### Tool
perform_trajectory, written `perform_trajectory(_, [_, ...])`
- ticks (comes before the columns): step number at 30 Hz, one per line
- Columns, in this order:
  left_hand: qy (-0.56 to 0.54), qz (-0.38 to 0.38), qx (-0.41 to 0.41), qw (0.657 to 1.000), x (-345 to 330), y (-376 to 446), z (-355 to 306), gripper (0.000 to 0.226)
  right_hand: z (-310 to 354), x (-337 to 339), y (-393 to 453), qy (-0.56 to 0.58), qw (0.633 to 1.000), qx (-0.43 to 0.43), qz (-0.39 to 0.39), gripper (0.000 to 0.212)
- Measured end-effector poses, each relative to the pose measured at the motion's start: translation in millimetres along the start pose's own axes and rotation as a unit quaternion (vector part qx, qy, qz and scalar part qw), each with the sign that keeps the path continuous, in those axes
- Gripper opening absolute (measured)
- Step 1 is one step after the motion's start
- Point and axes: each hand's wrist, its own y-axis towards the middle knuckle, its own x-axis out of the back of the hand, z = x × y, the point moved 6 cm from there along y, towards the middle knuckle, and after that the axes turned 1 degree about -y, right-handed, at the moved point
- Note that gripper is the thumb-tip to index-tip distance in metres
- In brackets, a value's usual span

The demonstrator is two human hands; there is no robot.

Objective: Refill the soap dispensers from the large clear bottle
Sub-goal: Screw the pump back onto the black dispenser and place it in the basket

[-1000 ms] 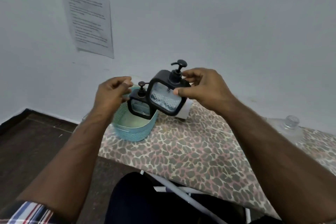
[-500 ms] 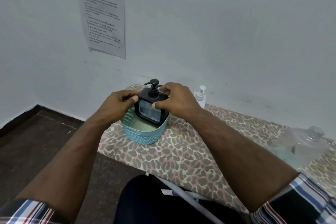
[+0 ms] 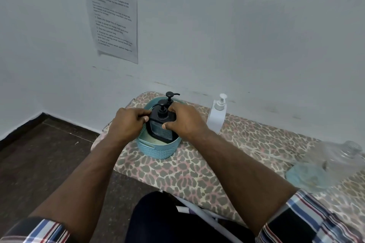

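Handling stage, likely lifting out or seating two black dispensers (image 3: 161,124) in the teal basket (image 3: 158,149) near the board's far left end. Left hand (image 3: 128,123) curled against the left side; right hand (image 3: 184,122) clamped, thumb on the front face. Next: uncapping. Large clear bottle (image 3: 339,161) at right edge, untouched.

The rear black dispenser (image 3: 169,98) shows only its pump; the front dispenser (image 3: 161,127) and both hands hide its body. The large clear bottle (image 3: 343,159) is blurred near the right edge. The wall sheet's (image 3: 112,14) small print is unreadable.
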Motion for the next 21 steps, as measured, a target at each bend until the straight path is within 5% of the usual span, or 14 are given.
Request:
perform_trajectory(9, [0.072,0.026,0.010,0.997,-5,-2,1,0.035,6,23,6,0.093,0.994,0.011,-0.048,0.062])
perform_trajectory(13, [0.083,0.030,0.019,0.996,-2,-7,-16,0.042,21,25,15,0.036,0.997,0.062,-0.012,0.036])
perform_trajectory(21, [0.088,0.029,0.041,0.995,-2,-11,-22,0.036,29,31,27,0.094,0.995,-0.001,0.015,0.014])
